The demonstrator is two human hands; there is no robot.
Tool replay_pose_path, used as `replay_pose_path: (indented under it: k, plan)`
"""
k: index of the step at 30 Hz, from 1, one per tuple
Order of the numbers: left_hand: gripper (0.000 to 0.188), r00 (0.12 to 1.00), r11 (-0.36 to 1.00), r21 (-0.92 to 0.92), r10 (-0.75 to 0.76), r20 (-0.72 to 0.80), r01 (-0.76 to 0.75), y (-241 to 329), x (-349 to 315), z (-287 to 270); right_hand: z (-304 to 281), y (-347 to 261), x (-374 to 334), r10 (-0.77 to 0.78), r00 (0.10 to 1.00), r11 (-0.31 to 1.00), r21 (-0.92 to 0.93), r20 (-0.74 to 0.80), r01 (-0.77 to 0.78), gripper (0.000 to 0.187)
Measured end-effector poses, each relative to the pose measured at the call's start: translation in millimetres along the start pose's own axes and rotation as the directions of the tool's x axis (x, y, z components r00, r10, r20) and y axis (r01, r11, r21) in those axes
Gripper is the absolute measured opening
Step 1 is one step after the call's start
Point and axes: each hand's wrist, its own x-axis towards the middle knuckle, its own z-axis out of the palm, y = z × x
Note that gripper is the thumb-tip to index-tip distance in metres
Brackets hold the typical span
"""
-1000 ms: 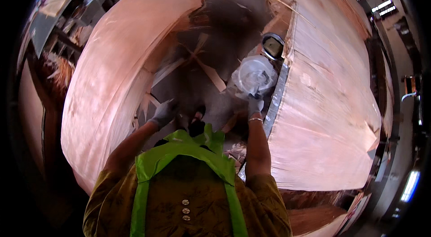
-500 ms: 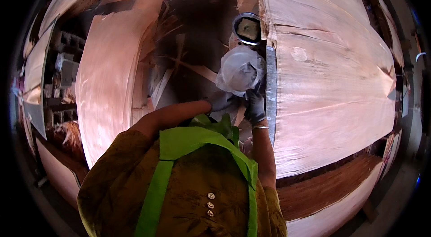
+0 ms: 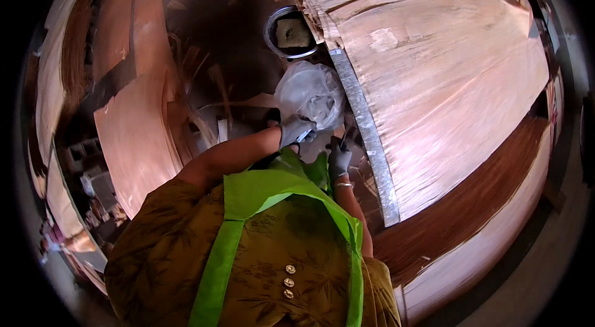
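Note:
A clear, crumpled plastic bag (image 3: 310, 88) lies low in front of me, between the stacks of wood sheets. Its near left edge is in my left hand (image 3: 297, 131), which wears a grey glove and has its fingers bent against the plastic. My right hand (image 3: 339, 161), also gloved, is just nearer than the bag and apart from it. Its fingers are closed, and a thin dark piece sticks up from them, too small to name. Just beyond the bag is a round metal basin (image 3: 269, 34) with a tan, sponge-like block (image 3: 292, 33) inside.
On the right, a broad stack of thin wood veneer sheets (image 3: 434, 79) has a grey metal strip (image 3: 365, 135) along its near left edge. More veneer (image 3: 136, 141) is piled at the left. Wood scraps (image 3: 217, 82) litter the dark floor between them.
The view has turned, shifting the bag and basin leftward in the picture. My right hand has come away from the bag toward me; my left hand stays at its near edge.

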Motion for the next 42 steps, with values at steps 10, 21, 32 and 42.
replay_pose_path:
  k: [10, 21, 32, 42]
  plan:
    - [0.021, 0.985, 0.954, 0.293, -0.104, 0.14, 0.059, 23.9, 12.6, -35.8, 63.8, 4.3, 27.2, 0.207, 0.951, 0.954, 0.261, -0.228, -0.145, 0.017]
    - [0.022, 0.963, 0.942, 0.334, -0.109, 0.245, 0.022, 23.6, 29.3, -35.7, 59.3, -12.7, 21.2, 0.164, 0.964, 0.968, 0.224, -0.207, -0.116, 0.012]
    - [0.023, 0.786, 0.613, 0.493, 0.46, 0.413, -0.617, 79.0, 7.3, -8.7, 46.7, 12.1, 52.0, -0.03, 0.999, 0.956, 0.291, -0.032, 0.038, 0.031]
    - [0.023, 0.792, 0.855, -0.342, 0.501, 0.35, -0.39, 216.2, -96.3, 34.0, 51.4, 11.6, 41.4, 0.063, 0.995, 0.896, 0.443, -0.077, -0.022, 0.014]
